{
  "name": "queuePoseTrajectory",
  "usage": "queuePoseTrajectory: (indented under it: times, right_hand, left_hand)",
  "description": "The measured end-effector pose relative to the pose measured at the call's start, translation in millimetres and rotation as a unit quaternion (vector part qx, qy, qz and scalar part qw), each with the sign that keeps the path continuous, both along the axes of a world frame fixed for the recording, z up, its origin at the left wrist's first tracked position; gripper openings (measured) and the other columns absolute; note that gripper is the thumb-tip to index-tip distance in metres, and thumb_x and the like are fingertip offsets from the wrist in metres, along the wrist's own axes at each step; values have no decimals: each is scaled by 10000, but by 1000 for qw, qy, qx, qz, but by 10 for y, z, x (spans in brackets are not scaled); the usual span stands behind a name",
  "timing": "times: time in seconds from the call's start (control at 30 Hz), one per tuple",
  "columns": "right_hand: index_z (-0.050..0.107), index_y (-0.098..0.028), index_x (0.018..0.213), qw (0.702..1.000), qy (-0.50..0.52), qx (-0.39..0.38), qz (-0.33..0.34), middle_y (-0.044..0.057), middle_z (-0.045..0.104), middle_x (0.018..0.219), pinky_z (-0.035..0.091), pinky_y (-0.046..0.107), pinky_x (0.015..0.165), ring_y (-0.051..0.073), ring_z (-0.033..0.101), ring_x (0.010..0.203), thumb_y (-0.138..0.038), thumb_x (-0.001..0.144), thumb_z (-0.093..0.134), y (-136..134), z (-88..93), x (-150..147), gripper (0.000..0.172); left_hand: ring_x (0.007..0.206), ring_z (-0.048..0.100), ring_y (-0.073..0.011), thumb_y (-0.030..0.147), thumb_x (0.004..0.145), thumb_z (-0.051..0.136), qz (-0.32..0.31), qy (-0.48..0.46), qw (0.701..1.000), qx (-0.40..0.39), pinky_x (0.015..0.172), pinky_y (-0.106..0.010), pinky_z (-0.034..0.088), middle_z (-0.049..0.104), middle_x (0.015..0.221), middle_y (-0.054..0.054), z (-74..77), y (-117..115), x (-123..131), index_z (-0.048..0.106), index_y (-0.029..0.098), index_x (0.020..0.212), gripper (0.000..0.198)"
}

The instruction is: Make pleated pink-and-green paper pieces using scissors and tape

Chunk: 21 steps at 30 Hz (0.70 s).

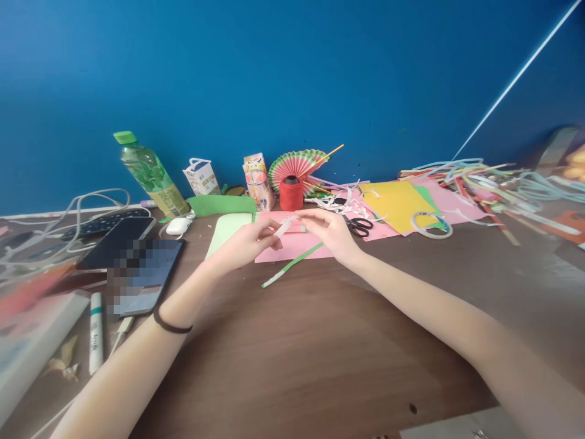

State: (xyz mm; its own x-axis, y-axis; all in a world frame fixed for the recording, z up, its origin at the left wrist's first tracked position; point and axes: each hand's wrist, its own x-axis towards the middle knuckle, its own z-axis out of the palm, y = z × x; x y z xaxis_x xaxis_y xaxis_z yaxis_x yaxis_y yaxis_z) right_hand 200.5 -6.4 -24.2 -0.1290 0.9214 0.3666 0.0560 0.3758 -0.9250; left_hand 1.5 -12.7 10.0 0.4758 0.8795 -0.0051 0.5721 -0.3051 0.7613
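A thin whitish strip (286, 226) stretches between my two hands above pink paper (274, 254). My left hand (244, 244) pinches its lower end between thumb and fingers. At the upper end, the fingertips of my right hand (336, 236) are closed on the strip. Whether it is paper or tape backing, I cannot tell. A narrow green paper strip (297, 261) with a whitish end lies slantwise below, over the pink paper and onto the table. Pleated pink paper (265, 218) with a green edge lies behind my hands, partly hidden by them.
A pink-and-green folded fan (292, 167) stands behind a red spool (291, 195). Black-handled scissors (361, 227), yellow paper (395, 204) and a tape roll (412, 227) lie right. Left are a bottle (153, 174), a phone (158, 268), a marker (95, 335) and cables.
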Motion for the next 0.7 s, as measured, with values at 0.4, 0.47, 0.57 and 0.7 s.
queuePoseTrajectory:
  times: [0.4,0.47,0.57,0.7]
  right_hand:
    - [477,-202,763,997,59,-25,38,64,645,1023,515,418,843,188,612,979,-348,745,610,-48,-10,-39,199]
    - [472,-200,746,996,70,-30,49,64,643,1025,509,415,854,185,600,1000,-340,743,616,-59,7,-42,202]
    - [472,-192,726,993,91,-43,69,58,648,1016,496,411,871,174,605,981,-324,734,631,-63,22,-41,207]
    - [481,-186,711,987,114,-56,103,49,649,1025,466,418,895,158,620,925,-298,719,651,-57,27,-37,204]
  left_hand:
    - [694,572,-136,249,753,474,-13,-89,993,-75,677,-290,403,661,841,-33,-46,-3,64,560,168,830,141]
    - [665,537,-127,255,758,467,-8,-106,992,-69,643,-276,390,640,779,-17,-64,7,61,554,173,796,125]
    - [621,492,-116,248,767,450,2,-140,988,-69,601,-262,365,600,689,4,-101,36,49,524,180,749,103]
    - [579,443,-110,232,763,440,15,-187,980,-63,571,-263,340,549,631,9,-152,75,32,509,177,708,104]
